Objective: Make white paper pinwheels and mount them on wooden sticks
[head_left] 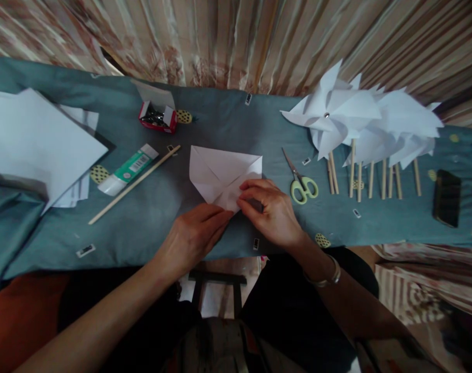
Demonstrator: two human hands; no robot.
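Note:
A white sheet of paper (226, 168) with crossing creases lies on the cloth in front of me, its near corner between my hands. My left hand (195, 228) is closed with its fingertips on the paper's lower edge. At the right side of that corner, my right hand (272, 210) pinches the paper between thumb and fingers. Just right of it lie scissors (303, 189) with light green handles, blades pointing away from me. To the left rest a thin wooden stick (134, 184) and a green-and-white glue tube (129, 170).
A small red box (158, 116) of metal pieces stands open at the back. White paper sheets (65, 147) are stacked at left. Several paper pinwheels (348, 114) on wooden sticks lie at right, near a dark phone (446, 198). A curtain (236, 41) hangs behind the table.

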